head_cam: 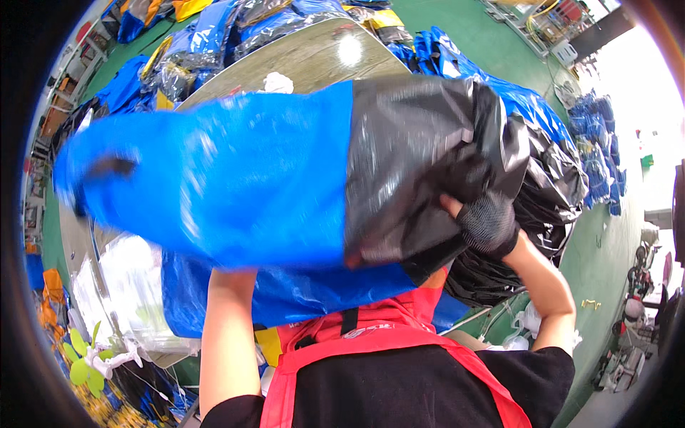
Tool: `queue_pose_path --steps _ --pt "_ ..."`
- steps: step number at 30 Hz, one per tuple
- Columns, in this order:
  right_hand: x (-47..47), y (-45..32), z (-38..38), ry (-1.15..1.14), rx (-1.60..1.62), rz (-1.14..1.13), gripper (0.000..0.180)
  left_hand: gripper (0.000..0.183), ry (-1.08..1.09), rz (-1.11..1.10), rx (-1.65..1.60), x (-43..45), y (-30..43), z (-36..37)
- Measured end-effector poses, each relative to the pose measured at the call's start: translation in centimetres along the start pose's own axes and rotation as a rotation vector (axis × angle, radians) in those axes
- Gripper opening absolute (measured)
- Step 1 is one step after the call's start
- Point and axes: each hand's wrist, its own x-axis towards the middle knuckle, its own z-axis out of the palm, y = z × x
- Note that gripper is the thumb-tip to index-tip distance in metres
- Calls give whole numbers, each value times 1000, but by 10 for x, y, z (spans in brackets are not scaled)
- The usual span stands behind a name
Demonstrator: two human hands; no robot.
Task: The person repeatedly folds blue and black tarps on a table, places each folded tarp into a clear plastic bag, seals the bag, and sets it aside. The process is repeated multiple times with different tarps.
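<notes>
A large blue and black bag of shiny coated fabric is stretched across in front of me, blurred by motion at its blue end. My right hand, in a black mesh fingerless glove, grips the creased black part; its thumb shows, while its other fingers are lost among dark folds. My left forearm reaches under the blue part, which hides my left hand. Beneath the bag, another piece of blue material lies near my red apron. To the right rests a pile of black and blue material.
A wood-patterned table extends beyond the bag, with a crumpled white piece on it. Plastic-wrapped blue packages border its far side. Clear plastic sheets and a green-bladed fan are at left. Blue bundles stand on the right.
</notes>
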Motion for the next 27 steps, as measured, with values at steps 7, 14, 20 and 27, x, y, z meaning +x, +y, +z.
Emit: queue_pose_path --steps 7,14,20,27 --pt "-22 14 51 701 -396 29 32 63 214 -274 238 -133 21 30" --pt "-13 105 78 76 -187 -538 37 65 193 -306 197 -213 7 7" --pt "-9 133 86 -29 -92 -485 38 66 12 -602 51 -347 -49 -65" --pt "3 115 63 -334 -486 -349 40 67 246 -94 45 -143 -46 -221"
